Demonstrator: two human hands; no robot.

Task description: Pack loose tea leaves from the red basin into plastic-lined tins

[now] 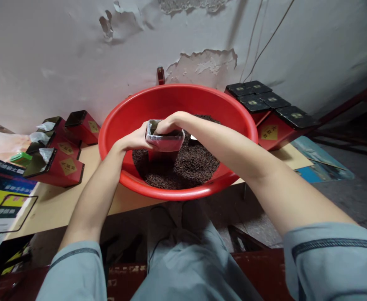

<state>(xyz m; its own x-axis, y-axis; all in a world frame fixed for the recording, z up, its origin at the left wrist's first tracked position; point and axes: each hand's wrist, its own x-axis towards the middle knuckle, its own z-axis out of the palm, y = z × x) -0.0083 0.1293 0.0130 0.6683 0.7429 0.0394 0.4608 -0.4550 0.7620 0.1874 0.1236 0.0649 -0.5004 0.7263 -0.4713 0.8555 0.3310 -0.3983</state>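
My left hand (139,137) is wrapped round the left side of a red tea tin (164,158), which has a clear plastic bag (166,144) lining its mouth and folded over the rim. Into that mouth reaches my right hand (170,123); its fingertips are hidden inside the tin. The tin is held over a wide red plastic basin (183,193), above a heap of dark loose tea leaves (192,171). A small white object (193,137) lies on the leaves, partly covered by my right forearm.
At the left stand several red tins (65,167), some with plastic bags poking out. Several black-lidded red tins (273,129) are grouped at the right. The basin rests on a narrow wooden table (123,202) against a peeling wall (60,50). A printed box (1,192) occupies the left edge.
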